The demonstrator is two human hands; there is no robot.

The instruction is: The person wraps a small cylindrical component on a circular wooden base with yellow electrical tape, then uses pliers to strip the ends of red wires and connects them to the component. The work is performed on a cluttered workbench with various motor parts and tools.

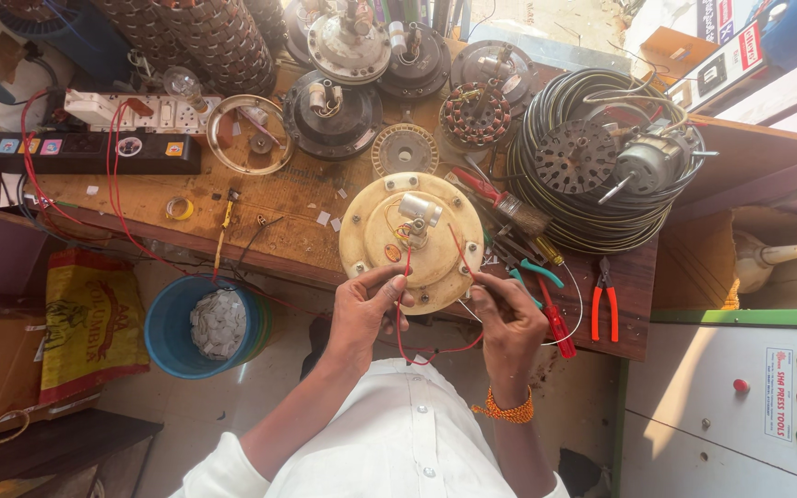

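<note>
Left hand (364, 309) pinches thin red wire (405, 304) at near rim of cream round metal fan motor housing (375, 221); right hand (509, 318) pinches the wire's other strand beside it.

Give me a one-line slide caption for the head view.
Both hands, left hand and right hand, hold red wires at a cream fan motor housing on a cluttered workbench.

Parts hidden or cut off at the workbench

The left hand (366, 309) covers the near rim of the cream motor housing (410, 238), and its fingertips cannot be seen. The stacked metal rings (205, 37) and the green-buttoned machine (740, 406) are cut by the picture edges. The labels on the black switch board (85, 152) are too small to tell.
</note>
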